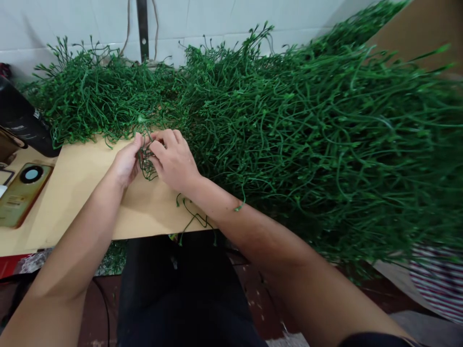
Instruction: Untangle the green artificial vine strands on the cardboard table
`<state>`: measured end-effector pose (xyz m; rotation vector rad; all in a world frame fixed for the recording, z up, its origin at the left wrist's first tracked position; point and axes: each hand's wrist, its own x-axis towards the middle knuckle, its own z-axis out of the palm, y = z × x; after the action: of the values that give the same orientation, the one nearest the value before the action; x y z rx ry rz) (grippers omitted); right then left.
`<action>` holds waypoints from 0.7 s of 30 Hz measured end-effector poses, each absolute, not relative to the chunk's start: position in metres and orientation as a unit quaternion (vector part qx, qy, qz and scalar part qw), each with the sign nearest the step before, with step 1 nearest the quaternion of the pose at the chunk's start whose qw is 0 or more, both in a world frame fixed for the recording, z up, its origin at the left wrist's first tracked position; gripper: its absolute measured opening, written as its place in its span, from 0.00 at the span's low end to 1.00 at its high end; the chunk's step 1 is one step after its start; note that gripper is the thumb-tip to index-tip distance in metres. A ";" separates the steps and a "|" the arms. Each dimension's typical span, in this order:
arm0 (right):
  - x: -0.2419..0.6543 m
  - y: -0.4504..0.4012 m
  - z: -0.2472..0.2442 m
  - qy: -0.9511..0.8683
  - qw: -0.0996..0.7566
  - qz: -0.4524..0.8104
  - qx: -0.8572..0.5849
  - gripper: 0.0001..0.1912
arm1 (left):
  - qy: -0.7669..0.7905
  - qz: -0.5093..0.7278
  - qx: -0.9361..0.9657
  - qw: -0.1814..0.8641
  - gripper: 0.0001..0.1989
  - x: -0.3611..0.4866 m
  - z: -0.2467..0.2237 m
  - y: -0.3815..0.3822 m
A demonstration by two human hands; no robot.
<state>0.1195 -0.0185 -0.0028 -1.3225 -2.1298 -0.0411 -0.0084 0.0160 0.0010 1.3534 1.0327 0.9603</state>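
Between my two hands, above the tan board, is a small bunch of thin green artificial plant stems (147,168). My left hand (127,161) is closed around the bunch from the left, thumb pointing up. From the right, my right hand (175,159) has its fingers curled and bent onto the same stems. The fingertips partly hide what they pinch. Just beyond both hands lies a heap of green artificial stems (104,96) with small forked tips. A few loose stems (197,217) rest at the board's front edge, near my right forearm.
A much larger pile of green stems (307,125) covers the right side. The tan board (87,183) lies under my hands. At left are a phone (25,193) and a black bottle (23,115). Behind stands a tiled wall (210,19); a cardboard sheet (427,33) leans at upper right.
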 end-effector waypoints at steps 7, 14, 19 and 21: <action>0.126 -0.014 -0.005 -0.819 0.293 0.046 -0.491 0.12 | 0.451 0.408 0.584 0.538 0.33 -0.009 0.005 0.016; 0.129 -0.018 -0.006 -0.854 0.238 0.147 -0.438 0.14 | 0.427 0.463 0.545 0.553 0.32 -0.016 0.000 0.025; 0.128 -0.022 -0.002 -0.866 0.194 0.170 -0.428 0.13 | 0.418 0.507 0.468 0.591 0.30 -0.017 0.000 0.028; 0.127 -0.023 -0.002 -0.868 0.179 0.174 -0.429 0.13 | 0.422 0.518 0.443 0.597 0.30 -0.018 0.002 0.028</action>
<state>0.1272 -0.0232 -0.0022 -1.2143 -2.4536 0.4919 -0.0182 0.0284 0.0025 1.0288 0.9794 1.2025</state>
